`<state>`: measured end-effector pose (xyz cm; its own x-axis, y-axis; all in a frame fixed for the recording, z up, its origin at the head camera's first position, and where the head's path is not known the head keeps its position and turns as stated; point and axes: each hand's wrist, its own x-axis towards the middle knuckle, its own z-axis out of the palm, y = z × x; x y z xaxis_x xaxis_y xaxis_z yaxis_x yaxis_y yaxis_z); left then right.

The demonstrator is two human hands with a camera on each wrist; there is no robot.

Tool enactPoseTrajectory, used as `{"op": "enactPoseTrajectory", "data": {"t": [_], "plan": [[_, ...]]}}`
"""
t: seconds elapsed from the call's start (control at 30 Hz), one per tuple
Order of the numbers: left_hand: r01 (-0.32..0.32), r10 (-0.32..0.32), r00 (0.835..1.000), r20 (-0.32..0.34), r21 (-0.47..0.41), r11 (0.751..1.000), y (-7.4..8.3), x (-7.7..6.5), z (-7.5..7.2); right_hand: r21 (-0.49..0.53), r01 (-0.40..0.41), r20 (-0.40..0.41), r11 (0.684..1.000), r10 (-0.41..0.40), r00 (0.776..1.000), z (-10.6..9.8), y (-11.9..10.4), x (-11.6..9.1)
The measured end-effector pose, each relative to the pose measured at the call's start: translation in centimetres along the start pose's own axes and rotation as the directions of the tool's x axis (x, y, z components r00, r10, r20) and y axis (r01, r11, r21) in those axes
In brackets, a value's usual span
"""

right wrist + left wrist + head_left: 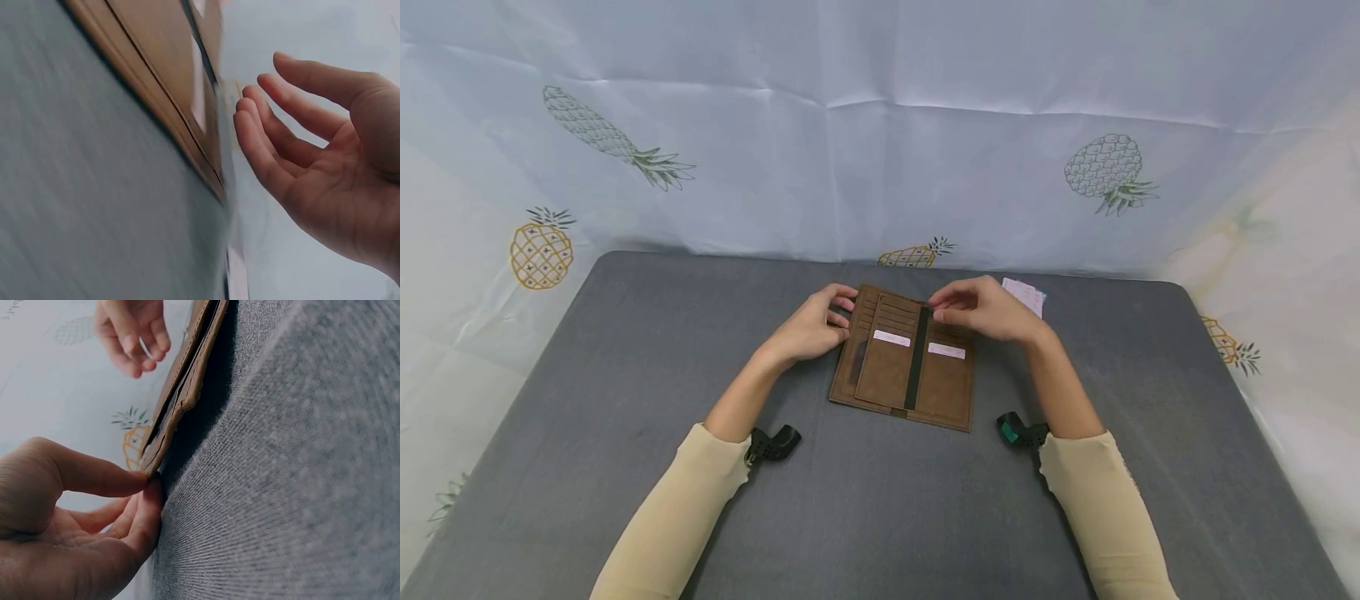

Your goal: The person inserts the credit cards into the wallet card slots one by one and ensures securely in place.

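A brown leather wallet [880, 379] lies spread out in the middle of the table, with a dark band [917, 362] running down it. One pale card shows in a slot on the left side [891, 337], another card [947, 351] on the right side. My left hand [815, 325] pinches the wallet's left edge between thumb and fingers, as the left wrist view shows at the corner [159, 453]. Above the wallet's far part hovers my right hand [988, 308], its fingers loosely bent and nothing between them in the right wrist view [331, 150].
Pale pinkish cards [1024, 293] lie on the grey table [880, 508] just beyond my right hand. A white curtain [790, 167] with pineapple prints hangs behind the table's back edge. Black devices are strapped at both wrists, one by the left sleeve [775, 443].
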<state>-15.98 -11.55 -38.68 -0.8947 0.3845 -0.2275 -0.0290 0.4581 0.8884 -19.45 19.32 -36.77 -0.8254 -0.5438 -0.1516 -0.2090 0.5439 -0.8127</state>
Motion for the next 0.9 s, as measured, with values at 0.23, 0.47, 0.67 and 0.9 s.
{"op": "enactPoseTrajectory", "data": {"t": [0.23,0.47,0.67,0.9], "plan": [[-0.009,0.009,1.0,-0.001,0.005,1.0,0.0,0.0,0.0,-0.005,-0.188,-0.164,0.982,0.184,0.969,-4.0,1.4,-2.5],[-0.005,0.005,1.0,-0.006,0.007,1.0,-0.1,0.0,0.0,-0.033,-0.283,-0.292,0.959,0.261,0.92,-6.5,4.7,-4.3],[0.002,-0.002,1.0,-0.012,0.007,1.0,-0.1,0.1,0.1,-0.087,-0.361,-0.336,0.929,0.313,0.888,-7.5,6.1,-5.5],[0.007,-0.006,1.0,-0.015,0.007,1.0,0.0,0.1,0.1,-0.104,-0.405,-0.342,0.908,0.35,0.872,-7.7,7.3,-6.0]]}}
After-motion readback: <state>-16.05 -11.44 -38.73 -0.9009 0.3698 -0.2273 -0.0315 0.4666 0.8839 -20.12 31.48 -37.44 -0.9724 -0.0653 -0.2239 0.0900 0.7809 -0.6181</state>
